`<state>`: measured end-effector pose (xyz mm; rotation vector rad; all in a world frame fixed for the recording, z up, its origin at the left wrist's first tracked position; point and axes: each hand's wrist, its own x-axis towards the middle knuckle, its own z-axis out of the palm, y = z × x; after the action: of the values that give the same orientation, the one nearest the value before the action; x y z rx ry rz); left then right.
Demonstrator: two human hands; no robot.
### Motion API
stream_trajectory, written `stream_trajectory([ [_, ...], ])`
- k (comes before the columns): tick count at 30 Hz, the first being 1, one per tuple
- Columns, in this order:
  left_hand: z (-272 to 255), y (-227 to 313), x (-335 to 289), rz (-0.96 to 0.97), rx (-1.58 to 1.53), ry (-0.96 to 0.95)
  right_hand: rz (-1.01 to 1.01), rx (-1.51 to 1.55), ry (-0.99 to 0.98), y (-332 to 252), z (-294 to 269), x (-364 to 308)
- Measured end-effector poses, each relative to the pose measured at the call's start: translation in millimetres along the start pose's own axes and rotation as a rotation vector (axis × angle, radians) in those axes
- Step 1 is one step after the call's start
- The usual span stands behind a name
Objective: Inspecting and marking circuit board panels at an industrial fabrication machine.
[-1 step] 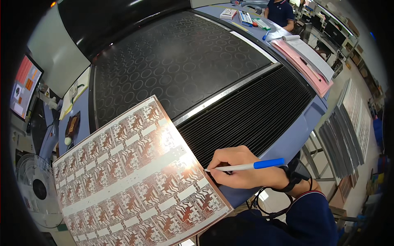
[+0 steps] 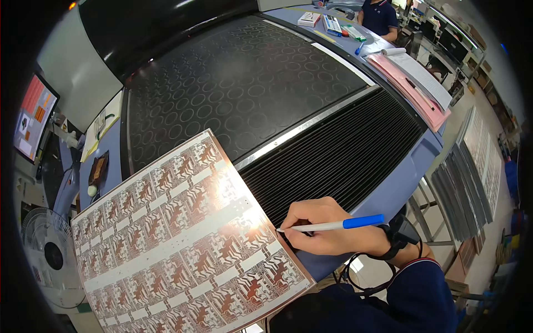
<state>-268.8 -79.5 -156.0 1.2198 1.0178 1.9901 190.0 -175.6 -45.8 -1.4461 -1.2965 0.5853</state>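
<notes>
A large circuit board panel (image 2: 183,238), with rows of repeated copper and silvery patterns, is tilted in front of me at the lower left. My right hand (image 2: 322,225) is closed round a marker pen (image 2: 327,225) with a white barrel and a blue end. The pen's tip meets the panel's right edge. Behind the panel lies the machine bed, a black mat with circle marks (image 2: 239,83) and a ribbed black strip (image 2: 338,150). My left hand does not show.
Pink and white papers (image 2: 413,89) lie on the machine's right side, with small boxes (image 2: 332,25) beyond. A stack of panels (image 2: 463,177) stands at the right. At the left are a fan (image 2: 53,255) and a monitor (image 2: 34,116). Another person (image 2: 380,19) is at the far right.
</notes>
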Motion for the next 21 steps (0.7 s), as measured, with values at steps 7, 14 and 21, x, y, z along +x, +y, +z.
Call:
stream_trajectory([
  [7, -46.3, -21.1, 5.3, 0.064, 0.11, -0.299, 0.028, 0.01, -0.051, -0.2, -9.7, 1.0],
  [14, 35.3, 59.6, 11.1, -0.289, -0.188, -0.217, 0.074, 0.069, 0.187, 17.5, 7.0, -9.3],
  [21, -58.1, 144.0, 10.0, -0.081, -0.368, -0.004, 0.143, 0.127, 0.318, 36.1, -3.9, -30.2],
])
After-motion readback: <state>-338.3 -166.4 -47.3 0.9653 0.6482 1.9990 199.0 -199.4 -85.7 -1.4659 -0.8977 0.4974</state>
